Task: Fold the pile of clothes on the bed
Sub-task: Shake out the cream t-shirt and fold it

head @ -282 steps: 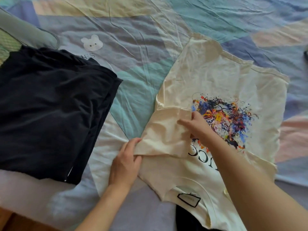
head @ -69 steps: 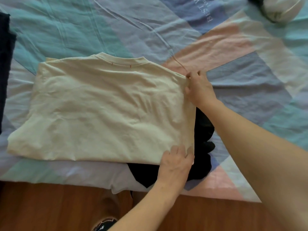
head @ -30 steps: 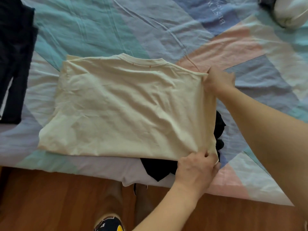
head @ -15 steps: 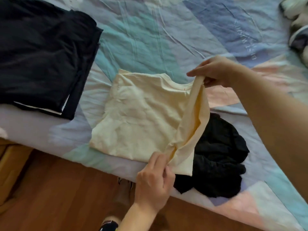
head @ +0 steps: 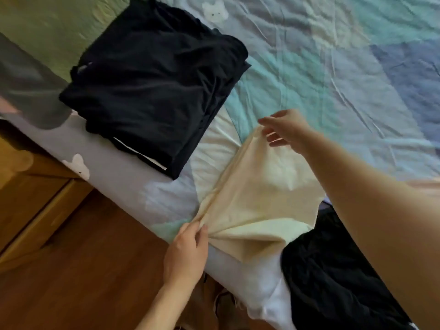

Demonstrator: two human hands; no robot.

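At the near edge of the bed (head: 114,163), the left hand (head: 184,253) pinches a bunched corner of the cream T-shirt (head: 259,198). Beside it lies a crumpled black garment (head: 333,270). Farther on, the right hand (head: 284,128) pinches the shirt's far corner, other fingers loosely spread. Beyond sits a folded black stack (head: 152,82).

Left hand (head: 184,252) pinching (right hand (head: 284,129) too)

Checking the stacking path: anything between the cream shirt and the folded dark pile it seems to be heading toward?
Nothing visible. Only a bare strip of bedsheet separates the cream shirt from the folded dark pile. The left hand and right hand each hold a shirt corner. The loose black garment lies on the opposite side.
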